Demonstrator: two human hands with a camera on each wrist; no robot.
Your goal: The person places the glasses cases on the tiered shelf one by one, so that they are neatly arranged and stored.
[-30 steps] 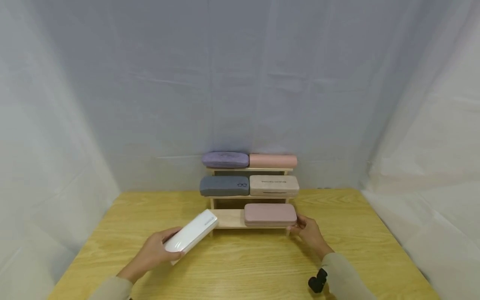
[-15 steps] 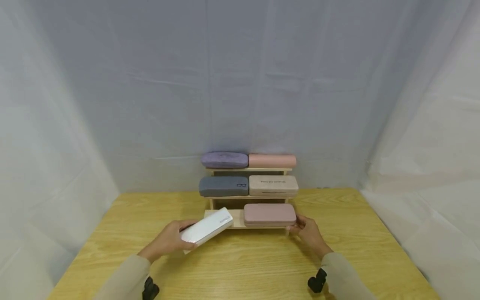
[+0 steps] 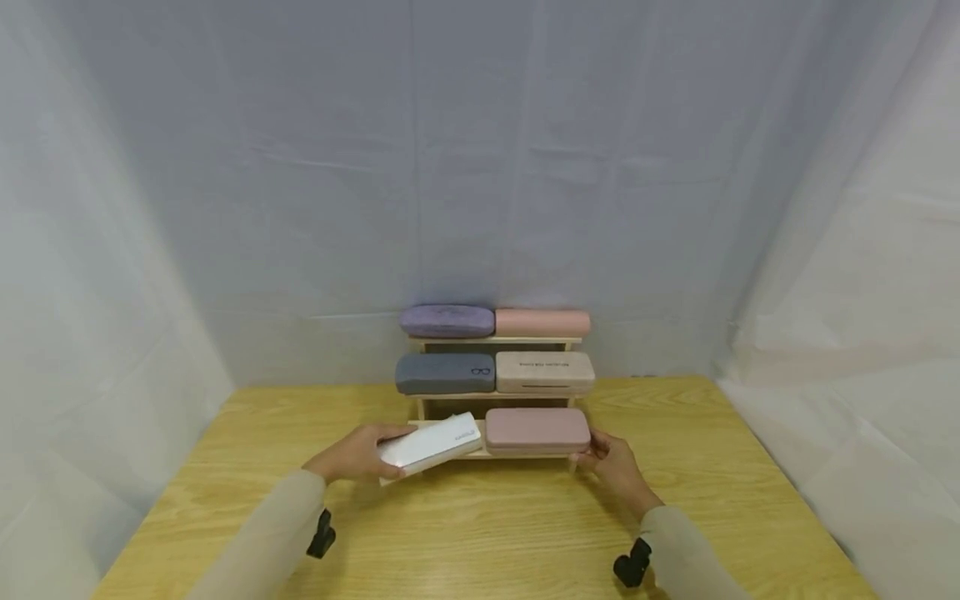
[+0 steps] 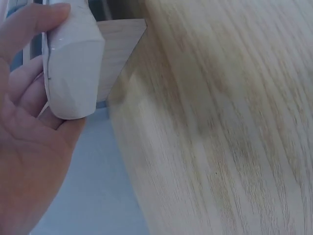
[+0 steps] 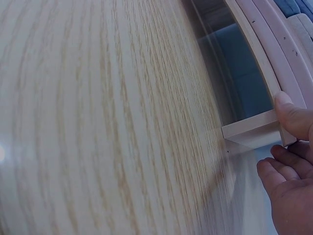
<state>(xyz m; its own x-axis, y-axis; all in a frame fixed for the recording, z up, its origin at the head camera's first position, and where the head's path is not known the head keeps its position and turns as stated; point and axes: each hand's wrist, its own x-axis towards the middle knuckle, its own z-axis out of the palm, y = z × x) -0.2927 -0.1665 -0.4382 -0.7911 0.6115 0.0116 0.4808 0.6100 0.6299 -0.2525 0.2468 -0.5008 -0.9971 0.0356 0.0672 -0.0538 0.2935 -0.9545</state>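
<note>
In the head view my left hand [image 3: 360,454] grips a white glasses case [image 3: 431,443] by its left end, thumb in front and fingers behind. The case slants over the left part of the bottom step of a wooden rack [image 3: 480,454]; whether it touches the step I cannot tell. On the same step, to the right, lies a dusty-pink glasses case [image 3: 537,430]. My right hand [image 3: 617,468] holds the rack's right end. In the right wrist view its thumb [image 5: 292,115] presses the step's front edge, close to the pink case, with the fingers curled at the end.
Higher on the rack, a blue-grey glasses case [image 3: 444,374] and a beige one [image 3: 545,372] share the middle step. The top step bears a purple case [image 3: 447,321] and a salmon-pink case [image 3: 542,322]. Pale cloth [image 3: 480,167] hangs behind the wood-grain table [image 3: 480,542].
My left hand has carried the white case rightward and away from me, over the bottom step, turning it closer to level with the rack. The right hand stays at the rack's end.
</note>
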